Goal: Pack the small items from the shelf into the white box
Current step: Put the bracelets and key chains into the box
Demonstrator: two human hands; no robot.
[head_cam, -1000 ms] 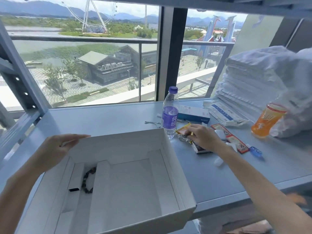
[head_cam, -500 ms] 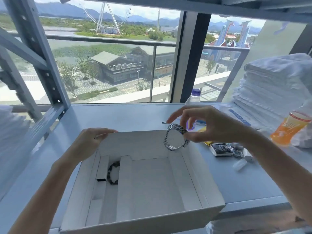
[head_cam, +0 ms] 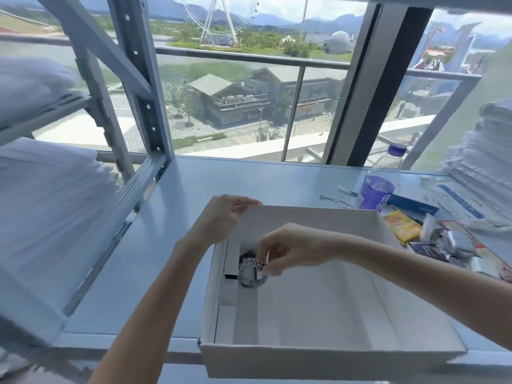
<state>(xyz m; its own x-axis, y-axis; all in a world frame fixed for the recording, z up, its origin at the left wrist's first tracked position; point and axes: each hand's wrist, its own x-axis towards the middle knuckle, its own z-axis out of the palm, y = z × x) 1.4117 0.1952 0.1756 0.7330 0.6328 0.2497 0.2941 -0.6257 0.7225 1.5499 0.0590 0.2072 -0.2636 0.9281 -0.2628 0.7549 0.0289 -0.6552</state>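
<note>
The left hand (head_cam: 219, 217) pinched the back rim of the white box (head_cam: 318, 351), likely to keep it steady on the shelf (head_cam: 249, 178). The right hand (head_cam: 288, 249) pinched a silver chain bracelet (head_cam: 249, 273) low in the left slot, beside a dark bracelet (head_cam: 246, 254), ready to drop it. More small items (head_cam: 443, 242) waited just right of the box.

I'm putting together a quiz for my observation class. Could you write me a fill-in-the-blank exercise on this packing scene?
1. The right hand lowers a braided bracelet into the ____ box.
2. The left hand grips the box's far ____ corner.
3. The water bottle has a ____ cap and label.
4. The yellow packet lies on the shelf, ____ the box.

Missing words: white; left; purple; outside
</note>
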